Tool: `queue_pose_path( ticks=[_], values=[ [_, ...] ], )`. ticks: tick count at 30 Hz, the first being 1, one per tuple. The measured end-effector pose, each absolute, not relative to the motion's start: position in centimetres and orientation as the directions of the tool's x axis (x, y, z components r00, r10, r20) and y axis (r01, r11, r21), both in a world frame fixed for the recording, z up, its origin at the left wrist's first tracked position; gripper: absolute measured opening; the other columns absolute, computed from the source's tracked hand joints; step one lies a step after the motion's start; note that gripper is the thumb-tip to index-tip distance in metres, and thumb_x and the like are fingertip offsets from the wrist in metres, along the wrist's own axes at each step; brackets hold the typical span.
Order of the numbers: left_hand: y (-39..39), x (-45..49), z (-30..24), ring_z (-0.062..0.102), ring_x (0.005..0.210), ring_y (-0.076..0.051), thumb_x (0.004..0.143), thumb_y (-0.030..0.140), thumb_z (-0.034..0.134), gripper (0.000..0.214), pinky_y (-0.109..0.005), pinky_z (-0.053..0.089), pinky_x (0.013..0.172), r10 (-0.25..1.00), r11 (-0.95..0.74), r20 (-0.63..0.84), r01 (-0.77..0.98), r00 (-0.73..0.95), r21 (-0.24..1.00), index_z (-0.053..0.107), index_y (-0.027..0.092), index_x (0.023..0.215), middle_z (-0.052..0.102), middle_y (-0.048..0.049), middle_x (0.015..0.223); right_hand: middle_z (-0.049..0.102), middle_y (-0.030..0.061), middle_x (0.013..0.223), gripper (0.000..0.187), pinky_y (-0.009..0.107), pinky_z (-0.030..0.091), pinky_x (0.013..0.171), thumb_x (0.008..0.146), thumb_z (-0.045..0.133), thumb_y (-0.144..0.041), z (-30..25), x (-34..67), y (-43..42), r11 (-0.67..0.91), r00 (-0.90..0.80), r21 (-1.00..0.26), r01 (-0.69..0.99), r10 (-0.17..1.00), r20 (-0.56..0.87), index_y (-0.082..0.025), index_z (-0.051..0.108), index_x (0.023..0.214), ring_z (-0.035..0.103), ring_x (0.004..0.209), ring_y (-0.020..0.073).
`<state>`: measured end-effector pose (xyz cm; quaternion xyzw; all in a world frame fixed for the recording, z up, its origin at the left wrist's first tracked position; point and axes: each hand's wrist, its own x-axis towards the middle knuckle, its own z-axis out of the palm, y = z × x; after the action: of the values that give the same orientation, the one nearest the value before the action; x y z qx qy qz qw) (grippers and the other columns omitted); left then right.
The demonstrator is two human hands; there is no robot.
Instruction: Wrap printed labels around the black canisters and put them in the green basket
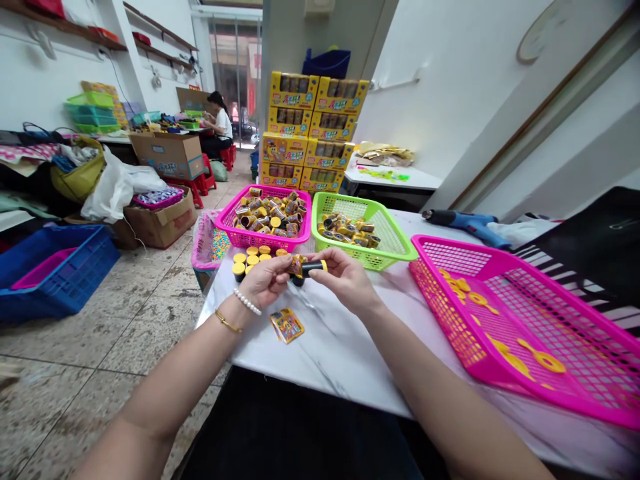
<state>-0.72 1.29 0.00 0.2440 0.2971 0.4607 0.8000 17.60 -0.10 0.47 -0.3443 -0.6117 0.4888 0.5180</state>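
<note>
My right hand (347, 277) pinches a small black canister (313, 266) with a yellow cap, held tilted nearly level above the table. A printed yellow-brown label sleeve (297, 265) is closed in the fingers of my left hand (270, 275), against the canister's other end. I cannot tell how far the sleeve goes over the canister. On the table just below lie flat printed label sleeves (287, 325). Several black canisters with yellow lids (253, 259) stand grouped beyond my left hand.
Behind them, a pink basket (235, 233) and a green basket (393, 248) hold labelled canisters. At right, a larger pink basket (450, 333) contains yellow plastic pieces; a blue heat gun (465, 223) lies behind it. Boxed sets (293, 150) are stacked farther back. Another person (220, 123) sits far left.
</note>
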Motion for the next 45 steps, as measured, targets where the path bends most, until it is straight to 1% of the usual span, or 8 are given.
queue_pose_path(
  ticks=[7,14,18,21,27,33,38,45],
  values=[
    [1.2,-0.8,0.0,0.033,0.031,0.001,0.089,0.01,0.061,0.015,-0.009,0.019,0.028,0.881,0.458,-0.252,-0.588,0.401,0.666,0.059,0.009,0.074,0.055,0.0027,0.058,0.076,0.0042,0.092,0.036,0.034,0.057,0.084,0.064,0.088,-0.038,0.5,17.7,-0.2,0.239,-0.228,-0.965,-0.113,0.939,0.259,-0.021,0.062,0.084,0.071,0.089,0.0188],
    [1.0,-0.7,-0.1,0.034,0.032,0.0,0.084,0.012,0.067,0.011,-0.01,0.019,0.028,0.872,0.456,-0.22,-0.564,0.437,0.688,0.061,0.008,0.075,0.056,0.0022,0.059,0.076,0.0048,0.092,0.037,0.037,0.058,0.083,0.065,0.087,-0.041,0.9,17.4,-0.6,0.187,-0.198,-0.972,-0.145,0.957,0.213,-0.021,0.059,0.08,0.072,0.088,0.0202],
    [0.8,-0.6,-0.3,0.039,0.035,0.0,0.079,0.014,0.074,0.012,-0.01,0.025,0.03,0.884,0.393,-0.14,-0.546,0.446,0.74,0.063,0.008,0.076,0.06,0.0004,0.062,0.077,0.0047,0.091,0.039,0.034,0.059,0.08,0.064,0.087,-0.041,1.1,17.1,-0.9,0.21,-0.158,-0.969,-0.128,0.961,0.229,-0.021,0.059,0.081,0.072,0.083,0.0185],
    [0.8,-0.6,-0.6,0.043,0.036,-0.001,0.077,0.017,0.076,0.016,-0.01,0.027,0.031,0.905,0.324,-0.094,-0.527,0.416,0.785,0.062,0.009,0.077,0.061,-0.0004,0.066,0.075,0.0014,0.08,0.042,0.032,0.06,0.074,0.063,0.089,-0.046,1.0,17.2,-0.9,0.183,-0.127,-0.975,-0.123,0.972,0.198,-0.021,0.062,0.083,0.071,0.072,0.016],
    [1.0,-0.7,-0.6,0.047,0.036,-0.003,0.081,0.019,0.073,0.016,-0.011,0.019,0.027,0.911,0.341,-0.158,-0.481,0.38,0.808,0.059,0.012,0.08,0.058,0.0018,0.065,0.072,0.0002,0.073,0.051,0.036,0.064,0.076,0.055,0.091,-0.056,0.4,17.1,-0.6,0.09,-0.051,-0.98,-0.176,0.994,0.1,-0.02,0.064,0.078,0.071,0.07,0.017],
    [1.0,-0.7,-0.3,0.041,0.032,-0.002,0.089,0.017,0.063,0.015,-0.012,0.018,0.025,0.907,0.359,-0.193,-0.451,0.374,0.817,0.058,0.011,0.076,0.058,0.0014,0.063,0.067,-0.0025,0.069,0.052,0.033,0.063,0.073,0.057,0.089,-0.06,-0.2,16.3,-0.6,0.212,0.067,-0.965,-0.155,0.977,0.204,-0.02,0.062,0.078,0.067,0.067,0.0145],
    [0.8,-0.7,-0.2,0.048,0.037,-0.002,0.082,0.02,0.075,0.017,-0.011,0.022,0.026,0.906,0.32,-0.134,-0.442,0.402,0.838,0.064,0.008,0.082,0.063,-0.0022,0.073,0.064,-0.0037,0.071,0.051,0.03,0.061,0.064,0.059,0.087,-0.061,-0.3,16.5,-0.5,0.285,0.114,-0.951,-0.118,0.956,0.272,-0.022,0.06,0.08,0.064,0.066,0.0144],
    [0.9,-0.7,-0.3,0.046,0.037,-0.002,0.078,0.012,0.077,0.016,-0.01,0.022,0.026,0.883,0.383,-0.157,-0.487,0.442,0.785,0.061,0.01,0.08,0.057,0.0023,0.066,0.072,0.0029,0.085,0.052,0.034,0.058,0.084,0.063,0.082,-0.067,-0.6,16.2,-0.5,0.195,0.091,-0.956,-0.219,0.98,0.179,-0.02,0.068,0.082,0.068,0.082,0.0176]
  ],
)
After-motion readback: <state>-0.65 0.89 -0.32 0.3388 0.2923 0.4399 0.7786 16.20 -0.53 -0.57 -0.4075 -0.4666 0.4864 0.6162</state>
